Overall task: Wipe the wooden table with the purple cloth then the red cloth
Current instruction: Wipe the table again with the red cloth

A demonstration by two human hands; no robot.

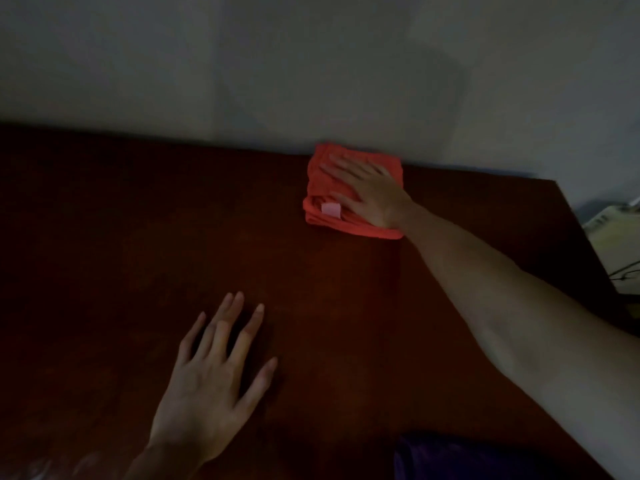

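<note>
A folded red cloth with a small pale tag lies on the dark wooden table, close to its far edge by the wall. My right hand presses flat on top of it, fingers spread, arm stretched forward. Nearer to me, my left hand rests palm down on the bare wood with fingers apart and nothing in it. The purple cloth lies crumpled at the table's near edge, partly under my right forearm.
A pale wall rises directly behind the table. The table's right edge runs diagonally toward me; beyond it a light-coloured object with dark cables sits lower down. The scene is dim.
</note>
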